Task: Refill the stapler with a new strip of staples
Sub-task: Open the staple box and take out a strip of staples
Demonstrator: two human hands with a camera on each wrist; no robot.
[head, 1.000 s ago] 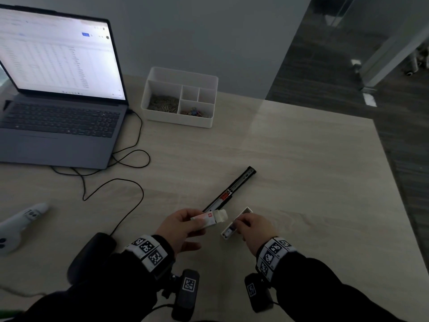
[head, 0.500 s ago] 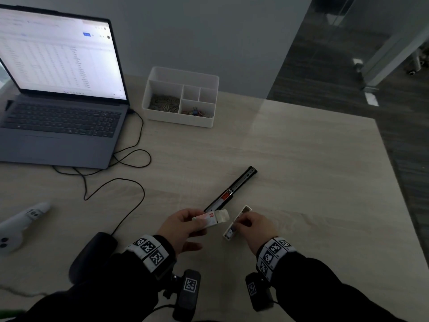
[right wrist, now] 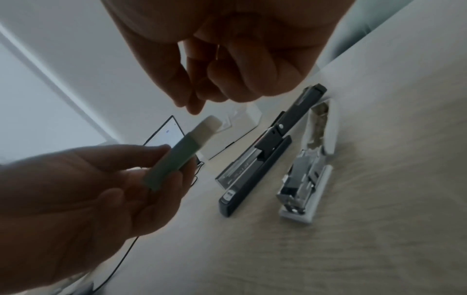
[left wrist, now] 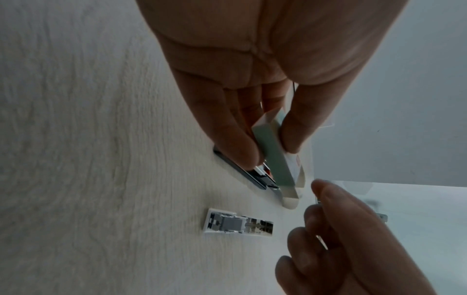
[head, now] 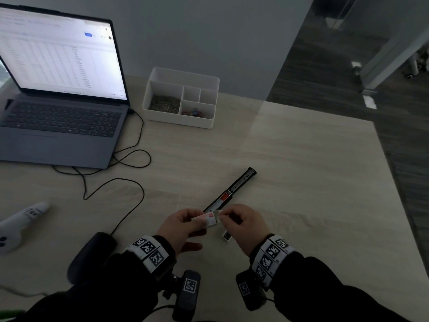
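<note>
A: Hand states?
B: Left hand (head: 180, 225) pinched the staple box (head: 207, 220); right hand (head: 245, 225) curled at its open end, contact unclear.
A: Stapler?
B: Stapler (head: 231, 190) lay opened just beyond both hands, near end hidden.

A pale wood-grain desk (head: 290, 163) fills most of the head view, under dim, grey light. Behind the desk stands a plain grey wall (head: 209, 31). To the right of the desk lies a dark floor (head: 348, 66) with a streaked grain, and a pale post (head: 394, 56) rises from it near the desk's far right corner. Past the post, 2 small castor wheels (head: 414, 70) show at the picture's edge.
</note>
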